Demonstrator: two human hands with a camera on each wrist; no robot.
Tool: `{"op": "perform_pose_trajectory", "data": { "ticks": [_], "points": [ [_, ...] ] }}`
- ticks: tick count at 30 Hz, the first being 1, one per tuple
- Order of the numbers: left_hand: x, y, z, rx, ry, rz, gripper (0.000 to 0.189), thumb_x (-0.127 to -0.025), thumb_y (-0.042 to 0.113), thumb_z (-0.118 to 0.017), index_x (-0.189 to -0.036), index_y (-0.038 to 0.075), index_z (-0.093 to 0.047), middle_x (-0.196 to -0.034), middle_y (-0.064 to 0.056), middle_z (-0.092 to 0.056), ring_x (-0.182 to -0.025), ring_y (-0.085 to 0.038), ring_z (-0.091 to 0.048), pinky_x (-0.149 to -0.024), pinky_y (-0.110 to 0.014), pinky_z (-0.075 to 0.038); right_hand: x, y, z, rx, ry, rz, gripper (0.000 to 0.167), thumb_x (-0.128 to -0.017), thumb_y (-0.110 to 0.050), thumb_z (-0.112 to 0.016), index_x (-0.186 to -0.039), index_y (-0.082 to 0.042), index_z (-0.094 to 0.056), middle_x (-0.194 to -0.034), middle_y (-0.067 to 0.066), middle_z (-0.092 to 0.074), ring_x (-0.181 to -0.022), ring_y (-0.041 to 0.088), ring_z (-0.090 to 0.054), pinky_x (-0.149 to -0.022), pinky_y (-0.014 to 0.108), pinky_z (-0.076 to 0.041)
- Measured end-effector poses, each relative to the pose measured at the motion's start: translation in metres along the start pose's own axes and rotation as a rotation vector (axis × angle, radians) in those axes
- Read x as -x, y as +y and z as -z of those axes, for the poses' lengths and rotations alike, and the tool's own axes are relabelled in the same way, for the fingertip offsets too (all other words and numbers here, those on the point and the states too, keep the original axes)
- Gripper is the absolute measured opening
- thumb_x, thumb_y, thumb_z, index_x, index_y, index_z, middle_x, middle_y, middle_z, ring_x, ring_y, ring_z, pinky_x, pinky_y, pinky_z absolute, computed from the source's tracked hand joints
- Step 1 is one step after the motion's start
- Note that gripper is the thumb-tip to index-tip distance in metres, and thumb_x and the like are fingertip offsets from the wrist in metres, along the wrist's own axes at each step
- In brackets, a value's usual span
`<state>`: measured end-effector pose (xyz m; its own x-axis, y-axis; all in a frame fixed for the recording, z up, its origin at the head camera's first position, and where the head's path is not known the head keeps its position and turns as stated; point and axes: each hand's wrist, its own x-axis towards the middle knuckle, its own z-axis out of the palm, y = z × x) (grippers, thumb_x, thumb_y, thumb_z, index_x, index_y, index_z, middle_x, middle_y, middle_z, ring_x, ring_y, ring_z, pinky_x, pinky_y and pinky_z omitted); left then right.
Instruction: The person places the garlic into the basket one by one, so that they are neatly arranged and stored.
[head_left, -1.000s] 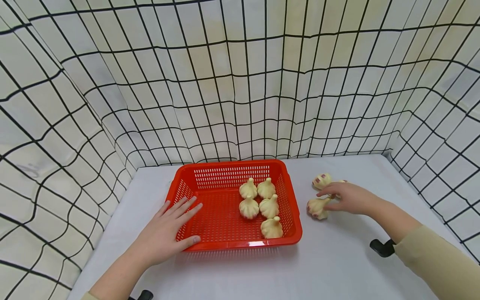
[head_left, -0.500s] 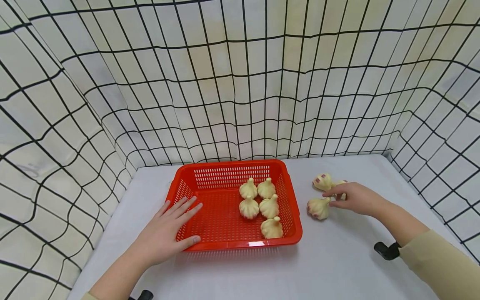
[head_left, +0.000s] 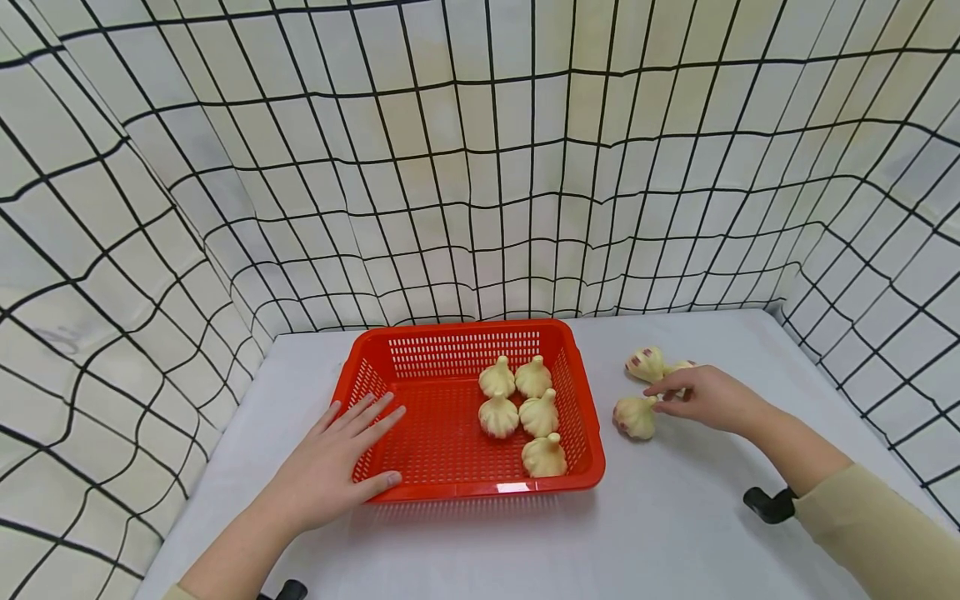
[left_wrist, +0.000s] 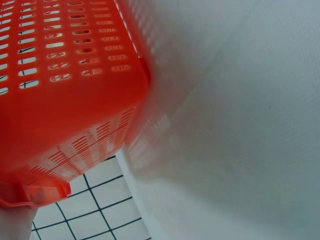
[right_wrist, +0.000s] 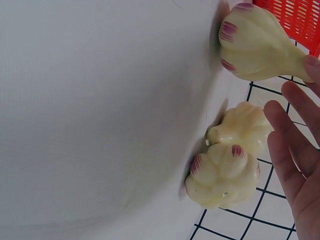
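Note:
A red plastic basket (head_left: 450, 492) stands on the table with several pale garlic bulbs (head_left: 497, 417) in its right half. My left hand (head_left: 326, 467) rests with spread fingers over the basket's left front corner; in the left wrist view the basket wall (left_wrist: 70, 100) fills the upper left. Right of the basket, my right hand (head_left: 712, 398) pinches the stem of a garlic bulb (head_left: 634, 418) streaked with purple. In the right wrist view that bulb (right_wrist: 255, 45) has its stem at the fingertips, while the other fingers (right_wrist: 287, 155) extend loosely below.
Two more garlic bulbs, one purple-marked (head_left: 645, 364) and one partly hidden by the right hand (head_left: 682, 367), lie together behind it. A white cloth covers the table (head_left: 480, 550). Black netting (head_left: 480, 175) over white sheeting encloses the back and sides.
My right hand drew back slightly to the right from the nearest garlic bulb, then came to its stem; the bulb has shifted slightly. The left hand and basket stayed put.

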<state>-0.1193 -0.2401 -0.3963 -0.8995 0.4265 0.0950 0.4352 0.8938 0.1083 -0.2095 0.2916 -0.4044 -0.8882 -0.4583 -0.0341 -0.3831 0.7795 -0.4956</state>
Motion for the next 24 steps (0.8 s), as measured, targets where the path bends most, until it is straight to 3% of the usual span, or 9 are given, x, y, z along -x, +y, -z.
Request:
{"op": "perform_pose_trajectory", "data": {
  "ticks": [7,16,24],
  "points": [
    [0.000,0.000,0.000,0.001,0.001,0.000,0.080,-0.085,0.062,-0.065,-0.154,0.028,-0.039,-0.162,0.002,-0.028,-0.148,-0.028,-0.024,-0.119,-0.057,-0.010,-0.001,0.000,0.000,-0.005,0.002,-0.022,0.022,-0.089,-0.025,-0.075,-0.110,-0.021,-0.077,-0.087,-0.010,-0.066,-0.078,0.014,-0.055,-0.063,0.025,-0.051],
    [0.001,-0.001,0.000,0.001,0.002,-0.004,0.080,-0.085,0.062,-0.064,-0.154,0.028,-0.039,-0.162,0.002,-0.028,-0.149,-0.028,-0.024,-0.119,-0.057,-0.010,-0.005,-0.001,0.005,0.025,0.028,0.031,0.021,-0.090,-0.024,-0.074,-0.109,-0.015,-0.077,-0.098,-0.006,-0.072,-0.079,0.011,-0.058,-0.066,0.025,-0.052],
    [0.002,-0.001,0.000,0.011,0.014,-0.017,0.079,-0.087,0.060,-0.065,-0.154,0.028,-0.039,-0.162,0.003,-0.027,-0.149,-0.028,-0.023,-0.119,-0.056,-0.011,-0.010,-0.011,0.012,0.026,0.049,0.042,0.021,-0.090,-0.023,-0.074,-0.110,-0.015,-0.076,-0.092,-0.007,-0.071,-0.076,0.010,-0.060,-0.065,0.026,-0.054]
  ]
}}
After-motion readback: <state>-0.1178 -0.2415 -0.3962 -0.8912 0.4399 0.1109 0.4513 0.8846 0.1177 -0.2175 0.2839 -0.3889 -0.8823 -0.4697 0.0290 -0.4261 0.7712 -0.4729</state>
